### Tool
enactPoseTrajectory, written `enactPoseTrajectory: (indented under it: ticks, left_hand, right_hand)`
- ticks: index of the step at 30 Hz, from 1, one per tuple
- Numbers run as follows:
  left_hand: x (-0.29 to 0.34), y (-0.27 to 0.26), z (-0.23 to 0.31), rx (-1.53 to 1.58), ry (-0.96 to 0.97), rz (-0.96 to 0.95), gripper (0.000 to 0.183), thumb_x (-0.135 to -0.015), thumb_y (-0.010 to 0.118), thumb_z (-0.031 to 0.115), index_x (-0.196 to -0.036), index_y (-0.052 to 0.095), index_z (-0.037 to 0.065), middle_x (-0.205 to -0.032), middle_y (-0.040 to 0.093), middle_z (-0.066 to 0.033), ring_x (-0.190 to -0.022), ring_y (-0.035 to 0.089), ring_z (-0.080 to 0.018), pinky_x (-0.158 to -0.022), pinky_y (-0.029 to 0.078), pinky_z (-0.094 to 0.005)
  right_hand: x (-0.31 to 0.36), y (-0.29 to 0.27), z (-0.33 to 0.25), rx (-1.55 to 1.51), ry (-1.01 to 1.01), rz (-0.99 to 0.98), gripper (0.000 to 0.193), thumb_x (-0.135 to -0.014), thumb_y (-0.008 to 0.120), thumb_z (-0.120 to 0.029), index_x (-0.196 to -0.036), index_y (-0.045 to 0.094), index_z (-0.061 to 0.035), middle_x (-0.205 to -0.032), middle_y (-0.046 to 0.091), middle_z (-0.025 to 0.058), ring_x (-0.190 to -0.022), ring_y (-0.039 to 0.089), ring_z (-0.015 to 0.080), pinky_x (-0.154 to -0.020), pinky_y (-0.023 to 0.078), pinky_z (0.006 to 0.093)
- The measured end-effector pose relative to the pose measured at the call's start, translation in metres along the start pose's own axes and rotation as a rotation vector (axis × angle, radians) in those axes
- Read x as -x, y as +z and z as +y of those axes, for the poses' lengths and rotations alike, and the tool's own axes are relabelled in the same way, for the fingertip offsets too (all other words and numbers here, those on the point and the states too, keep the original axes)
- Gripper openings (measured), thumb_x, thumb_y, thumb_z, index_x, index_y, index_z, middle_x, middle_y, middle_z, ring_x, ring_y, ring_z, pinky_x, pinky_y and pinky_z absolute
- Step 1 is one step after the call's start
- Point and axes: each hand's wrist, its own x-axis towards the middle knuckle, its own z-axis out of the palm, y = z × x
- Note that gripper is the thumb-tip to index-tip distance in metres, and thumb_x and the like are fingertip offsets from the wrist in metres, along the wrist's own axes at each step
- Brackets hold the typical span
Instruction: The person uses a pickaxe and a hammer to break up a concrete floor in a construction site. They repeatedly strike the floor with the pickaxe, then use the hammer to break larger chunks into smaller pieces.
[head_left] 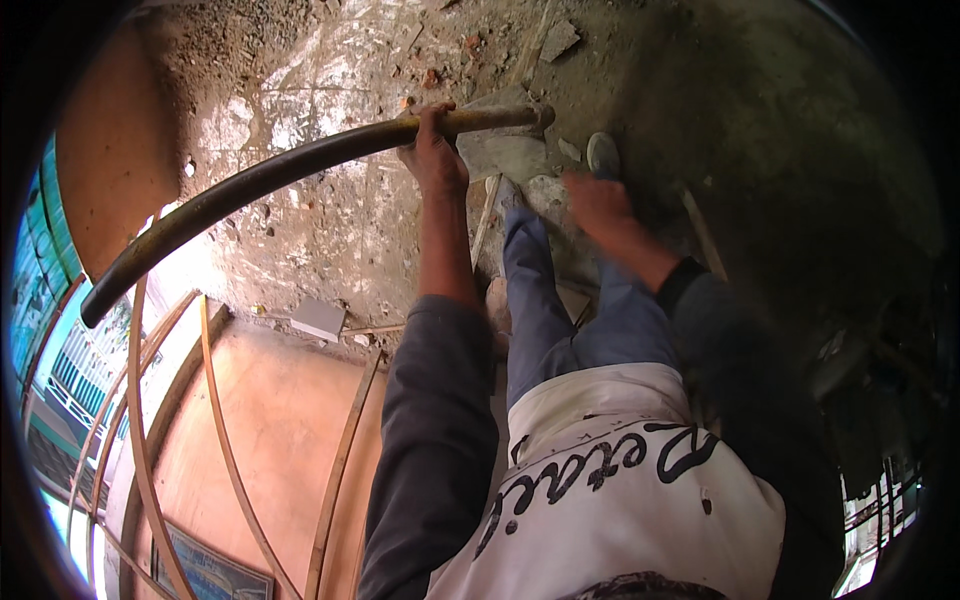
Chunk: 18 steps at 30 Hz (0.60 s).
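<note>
My left hand (438, 150) is closed around the shaft of a long-handled hoe (300, 170), near its head. The dark handle looks curved in this wide view, and its free end reaches far to the left. At the right end the shaft meets a rounded collar, and a broad grey, dirt-caked blade (505, 150) shows just below it, above my feet. My right hand (605, 212) hangs apart from the hoe, over my right leg. Its fingers are smeared by motion, so their shape is unclear.
Rough, dusty ground (340, 100) with pebbles and brick bits lies ahead. A flat stone piece (560, 40) sits at the far side. On the left are a grey block (320, 318), several wooden strips (225, 430) and an orange-brown panel (270, 390). The right side is dark.
</note>
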Motion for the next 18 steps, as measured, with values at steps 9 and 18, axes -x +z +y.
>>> enactPoseTrajectory:
  ticks: [9,18]
  left_hand:
    - [0.0,-0.004,-0.004,-0.048,0.033,-0.03,0.018,-0.08,0.072,-0.003,-0.091,0.06,0.004,-0.086,0.066,-0.0075,-0.085,0.066,-0.0195,-0.081,0.053,-0.0316]
    - [-0.012,-0.018,-0.01,-0.045,0.038,-0.102,0.029,-0.08,0.074,-0.001,-0.101,0.057,0.006,-0.092,0.068,-0.0075,-0.088,0.07,-0.0225,-0.085,0.056,-0.0364]
  right_hand:
    - [0.005,-0.024,0.006,0.075,0.036,-0.159,0.032,-0.094,0.057,-0.017,-0.124,0.055,-0.0063,-0.087,0.069,0.0183,-0.081,0.07,0.0355,-0.069,0.055,0.0492]
    - [0.016,-0.01,-0.007,-0.236,-0.084,-0.249,0.029,-0.096,0.056,-0.029,-0.113,0.053,-0.0045,-0.088,0.069,0.0222,-0.089,0.069,0.0426,-0.073,0.054,0.0531]
